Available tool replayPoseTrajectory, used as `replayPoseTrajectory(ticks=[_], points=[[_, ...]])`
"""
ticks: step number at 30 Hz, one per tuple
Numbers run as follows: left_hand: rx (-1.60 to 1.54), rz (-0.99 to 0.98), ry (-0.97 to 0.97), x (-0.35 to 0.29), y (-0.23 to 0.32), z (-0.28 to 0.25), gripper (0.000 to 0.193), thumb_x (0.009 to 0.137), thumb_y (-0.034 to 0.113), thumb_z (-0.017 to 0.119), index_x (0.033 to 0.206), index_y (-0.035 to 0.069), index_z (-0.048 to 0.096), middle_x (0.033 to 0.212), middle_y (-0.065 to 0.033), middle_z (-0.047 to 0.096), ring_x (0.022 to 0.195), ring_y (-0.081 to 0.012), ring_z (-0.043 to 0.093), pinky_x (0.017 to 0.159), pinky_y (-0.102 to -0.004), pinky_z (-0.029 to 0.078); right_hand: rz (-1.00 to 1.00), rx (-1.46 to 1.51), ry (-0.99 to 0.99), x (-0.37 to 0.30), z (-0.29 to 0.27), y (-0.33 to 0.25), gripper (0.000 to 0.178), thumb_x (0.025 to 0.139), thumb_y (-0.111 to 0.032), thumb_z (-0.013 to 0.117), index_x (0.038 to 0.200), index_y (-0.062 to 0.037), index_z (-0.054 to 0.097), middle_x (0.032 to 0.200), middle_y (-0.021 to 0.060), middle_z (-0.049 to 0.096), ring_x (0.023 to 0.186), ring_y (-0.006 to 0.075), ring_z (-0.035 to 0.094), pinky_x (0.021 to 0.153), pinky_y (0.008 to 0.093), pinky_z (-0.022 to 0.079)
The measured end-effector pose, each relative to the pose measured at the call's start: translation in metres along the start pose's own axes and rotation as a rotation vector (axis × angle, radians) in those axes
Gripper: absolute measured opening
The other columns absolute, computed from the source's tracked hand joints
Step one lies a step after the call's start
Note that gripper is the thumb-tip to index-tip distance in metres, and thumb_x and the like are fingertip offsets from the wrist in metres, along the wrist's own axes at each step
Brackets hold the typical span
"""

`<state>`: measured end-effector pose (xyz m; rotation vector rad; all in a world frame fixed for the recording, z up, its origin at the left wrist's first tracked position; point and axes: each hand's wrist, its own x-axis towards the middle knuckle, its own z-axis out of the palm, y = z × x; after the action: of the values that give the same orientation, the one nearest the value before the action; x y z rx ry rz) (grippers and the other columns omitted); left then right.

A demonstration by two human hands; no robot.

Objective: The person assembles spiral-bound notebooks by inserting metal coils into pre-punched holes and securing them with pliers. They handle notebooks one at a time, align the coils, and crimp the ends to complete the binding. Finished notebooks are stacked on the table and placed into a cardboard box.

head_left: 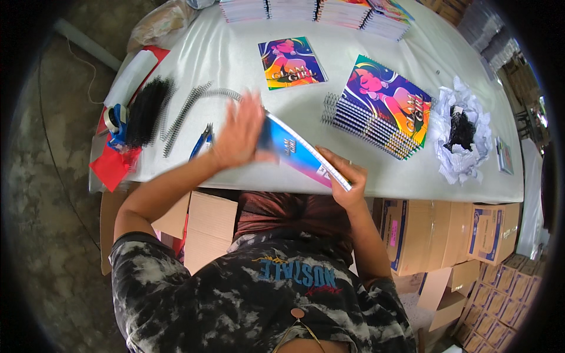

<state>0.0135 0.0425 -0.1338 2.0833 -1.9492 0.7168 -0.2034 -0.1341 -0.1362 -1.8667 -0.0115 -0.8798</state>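
Observation:
My right hand (pixel 347 176) grips the near end of a notebook (pixel 297 152) with a blue and pink cover, tilted above the table's front edge. Its white bound edge runs slantwise toward my left hand. Smeared a little by motion, my left hand (pixel 240 132) has its fingers stretched out at the notebook's far end. A dark spiral coil (pixel 220 92) reaches from the table to that end; where the two meet is partly hidden by my left hand. Blue-handled pliers (pixel 203 140) lie beside my left forearm.
A loose notebook cover (pixel 291 63) lies ahead, with a stack of coil-bound notebooks (pixel 382 106) to its right. Black coils (pixel 150 112) and a blue tape dispenser (pixel 116 125) are left. Crumpled paper (pixel 465 126) holds black scraps. Paper stacks (pixel 294 10) line the back; cardboard boxes (pixel 429 235) stand below.

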Motion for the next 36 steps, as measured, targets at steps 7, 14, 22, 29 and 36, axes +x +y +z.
replayPoseTrajectory(ticks=[7,14,22,29,36], points=[[0.085,-0.028,0.534,-0.007,-0.042,0.036,0.108,0.071,0.081,0.034,0.137,-0.005,0.028,0.141,-0.038,0.007,0.135,-0.049,0.003,0.097,-0.0693,-0.003,-0.192,-0.038,-0.069,-0.003,0.01,-0.007,0.026,0.078,-0.002,0.062,0.104,0.0024,0.064,0.1,0.0175,0.066,0.094,0.0278,0.066,0.082,0.0319,0.051],[0.109,-0.05,0.733,-0.005,0.004,0.02,0.111,0.072,0.08,0.039,0.131,-0.014,0.027,0.139,-0.0359,0.019,0.134,-0.0425,0.012,0.099,-0.0655,0.008,-0.216,0.025,-0.06,-0.006,0.011,-0.002,0.029,0.076,-0.004,0.066,0.105,0.0027,0.064,0.1,0.0208,0.065,0.092,0.03,0.066,0.079,0.0335,0.053],[0.079,0.085,0.621,0.012,-0.001,-0.019,0.117,0.07,0.085,0.029,0.14,-0.007,0.014,0.145,-0.0293,0.01,0.134,-0.0491,0.004,0.103,-0.0624,-0.006,-0.25,0.04,-0.038,-0.004,0.014,0.003,0.028,0.077,-0.004,0.066,0.104,0.0041,0.064,0.099,0.0205,0.066,0.091,0.0302,0.066,0.077,0.0319,0.053],[-0.041,0.223,0.34,-0.021,0.056,-0.003,0.1,0.078,0.076,0.031,0.132,-0.008,0.028,0.126,-0.026,0.043,0.125,-0.041,0.032,0.11,-0.0485,0.003,-0.227,0.029,-0.026,-0.004,0.015,0.008,0.03,0.076,-0.005,0.066,0.104,0.0034,0.064,0.098,0.0207,0.066,0.091,0.0295,0.066,0.077,0.0321,0.053],[-0.2,-0.101,0.306,-0.034,0.038,0.028,0.111,0.067,0.078,0.046,0.137,-0.006,0.026,0.141,-0.0372,0.011,0.131,-0.0519,0.015,0.102,-0.0655,0.005,-0.207,0.049,-0.057,0.002,0.025,-0.001,0.028,0.076,-0.002,0.063,0.104,0.0033,0.064,0.1,0.0201,0.065,0.092,0.0299,0.066,0.08,0.0334,0.052]])
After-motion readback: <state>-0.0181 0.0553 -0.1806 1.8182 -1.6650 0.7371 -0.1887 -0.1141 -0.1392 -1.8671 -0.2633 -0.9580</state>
